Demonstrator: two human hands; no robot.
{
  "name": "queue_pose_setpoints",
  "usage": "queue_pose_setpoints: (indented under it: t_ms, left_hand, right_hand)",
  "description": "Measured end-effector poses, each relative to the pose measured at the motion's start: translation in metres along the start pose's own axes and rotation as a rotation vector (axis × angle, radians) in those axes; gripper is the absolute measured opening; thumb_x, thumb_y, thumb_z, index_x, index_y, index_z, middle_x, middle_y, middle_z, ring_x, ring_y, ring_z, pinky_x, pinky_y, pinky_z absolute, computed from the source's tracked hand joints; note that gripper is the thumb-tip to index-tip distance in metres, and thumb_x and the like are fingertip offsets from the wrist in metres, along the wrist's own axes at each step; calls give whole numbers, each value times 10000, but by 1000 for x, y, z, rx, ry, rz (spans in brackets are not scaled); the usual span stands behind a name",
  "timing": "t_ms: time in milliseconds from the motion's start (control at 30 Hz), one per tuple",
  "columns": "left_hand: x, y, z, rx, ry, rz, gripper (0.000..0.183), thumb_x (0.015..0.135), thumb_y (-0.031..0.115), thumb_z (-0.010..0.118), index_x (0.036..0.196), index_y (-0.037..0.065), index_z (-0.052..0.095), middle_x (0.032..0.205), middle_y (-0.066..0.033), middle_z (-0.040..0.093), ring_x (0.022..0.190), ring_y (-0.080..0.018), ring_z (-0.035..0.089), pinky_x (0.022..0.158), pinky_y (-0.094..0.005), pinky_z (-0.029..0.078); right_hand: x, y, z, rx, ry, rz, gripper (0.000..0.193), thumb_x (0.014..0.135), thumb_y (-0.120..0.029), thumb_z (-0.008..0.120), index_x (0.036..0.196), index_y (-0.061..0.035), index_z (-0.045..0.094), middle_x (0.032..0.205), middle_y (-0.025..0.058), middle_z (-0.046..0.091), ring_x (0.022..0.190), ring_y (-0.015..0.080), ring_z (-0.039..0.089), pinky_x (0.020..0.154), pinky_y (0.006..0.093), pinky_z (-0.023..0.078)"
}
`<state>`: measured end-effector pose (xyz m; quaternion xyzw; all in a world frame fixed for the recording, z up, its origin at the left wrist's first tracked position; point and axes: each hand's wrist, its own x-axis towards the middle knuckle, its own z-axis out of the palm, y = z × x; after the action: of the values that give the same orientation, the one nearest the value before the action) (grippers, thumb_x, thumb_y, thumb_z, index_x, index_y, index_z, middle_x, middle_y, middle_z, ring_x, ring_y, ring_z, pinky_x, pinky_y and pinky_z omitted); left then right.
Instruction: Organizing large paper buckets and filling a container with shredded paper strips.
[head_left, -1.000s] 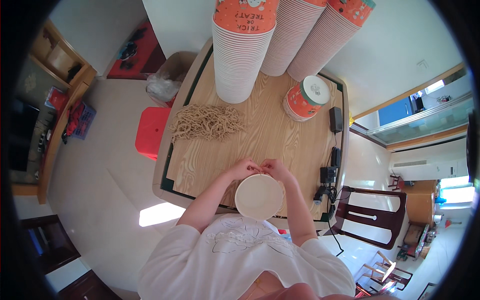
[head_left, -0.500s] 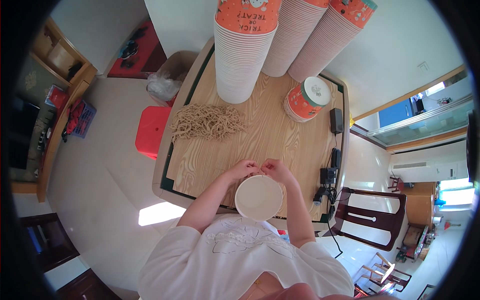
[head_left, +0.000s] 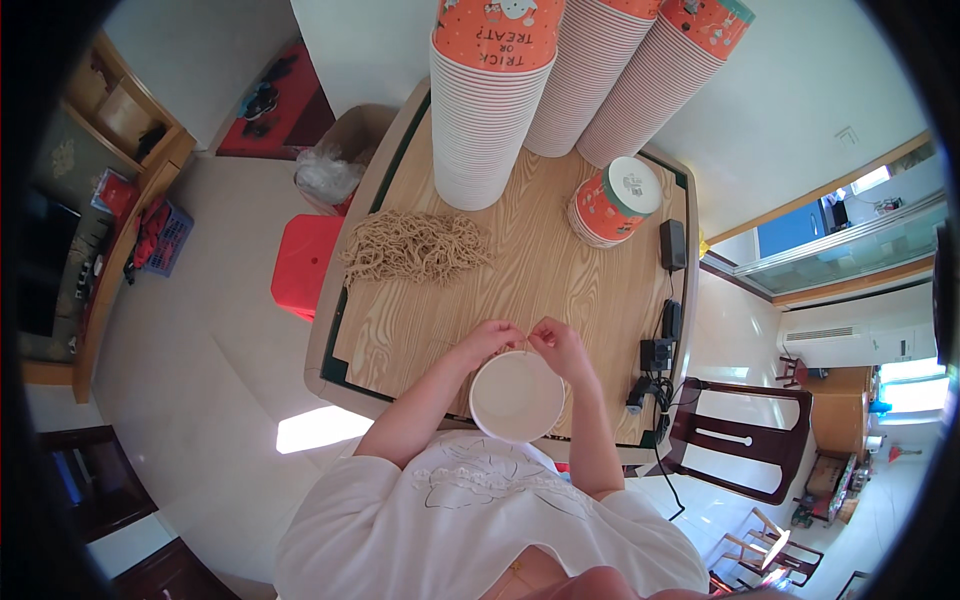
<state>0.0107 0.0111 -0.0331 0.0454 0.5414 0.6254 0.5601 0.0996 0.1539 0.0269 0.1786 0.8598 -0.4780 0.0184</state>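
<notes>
A white-lined paper bucket stands with its mouth up at the table's near edge, against my front. Just beyond its far rim, my left hand and my right hand meet with fingertips pinched. A thin cord shows faintly between them; most of it is hidden by the fingers. Farther off to the left lies a loose heap of tan cords. At the far right, an orange printed bucket rests upside down, with white rims showing beneath it.
Tall stacks of nested paper buckets rise at the table's far side. Black power adapters and cables line the right edge of the wood-grain table. A red stool stands left, and a dark wooden chair right.
My right hand has turned and lifted slightly, its fingertips closer to the left hand's. The bucket has stayed in about the same place.
</notes>
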Motion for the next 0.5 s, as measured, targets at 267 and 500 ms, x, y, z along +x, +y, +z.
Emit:
queue_pose_setpoints:
  t_ms: [267, 500]
  left_hand:
    - [6, -7, 1, 27, 0, 71, 77, 775, 148, 584, 793, 74, 586, 676, 3, 543, 557, -60, 486, 477, -179, 373]
    - [15, -5, -4, -13, 84, -134, 153, 774, 215, 576, 714, 77, 602, 633, -3, 549, 509, -83, 472, 437, -220, 369]
  right_hand:
    - [3, 25, 7, -86, 59, 89, 140, 707, -138, 610, 773, -16, 591, 678, 138, 598, 640, 234, 600, 585, 322, 463]
    - [1, 22, 11, -88, 104, 126, 134, 715, -138, 608, 785, -25, 591, 680, 127, 604, 642, 241, 602, 581, 322, 465]
